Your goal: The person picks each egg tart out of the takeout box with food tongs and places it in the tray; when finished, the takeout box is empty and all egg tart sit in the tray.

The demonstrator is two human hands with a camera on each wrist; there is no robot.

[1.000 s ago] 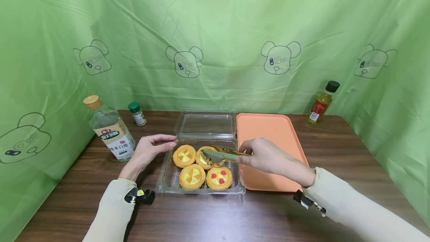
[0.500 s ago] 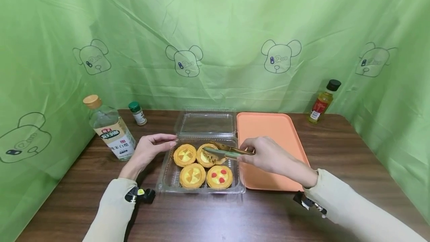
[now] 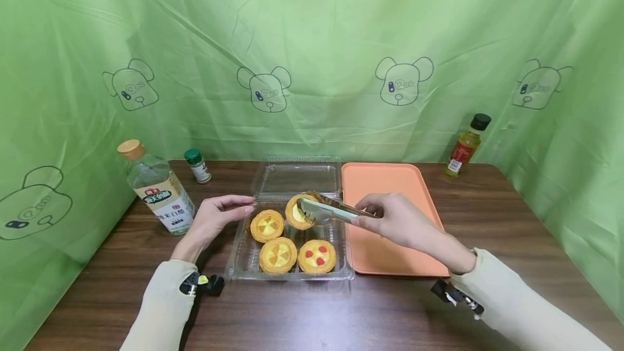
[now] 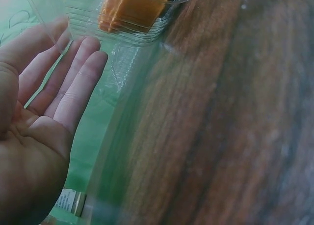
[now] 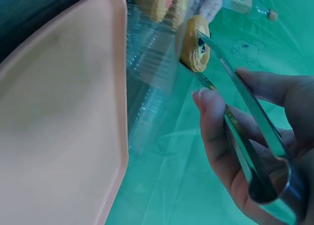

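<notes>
My right hand (image 3: 402, 218) grips a pair of shiny metal tongs (image 3: 336, 210). Their tips hold an egg tart (image 3: 298, 213), which looks raised above the back of a clear plastic clamshell box (image 3: 341, 272); the tongs partly cover its top. In the right wrist view, the tart (image 5: 195, 50) stands on edge between the tong tips. Three more tarts lie in the box: two with pale wedge patterns (image 3: 267, 225) and one with red spots (image 3: 317, 257). At the box's back left edge, my left hand (image 3: 216, 218) touches the rim with extended fingers.
An orange tray (image 3: 395, 253) lies right of the box, whose lid (image 3: 298, 180) is folded back. A large vinegar bottle (image 3: 163, 199) and a small green-capped jar (image 3: 198, 167) stand left. An oil bottle (image 3: 465, 148) stands back right. Green curtain (image 3: 336, 123) surrounds the wooden table.
The tongs have closed on the back right tart and lifted it up and back, away from the others. My right hand rose slightly with them. The left hand stays at the box edge.
</notes>
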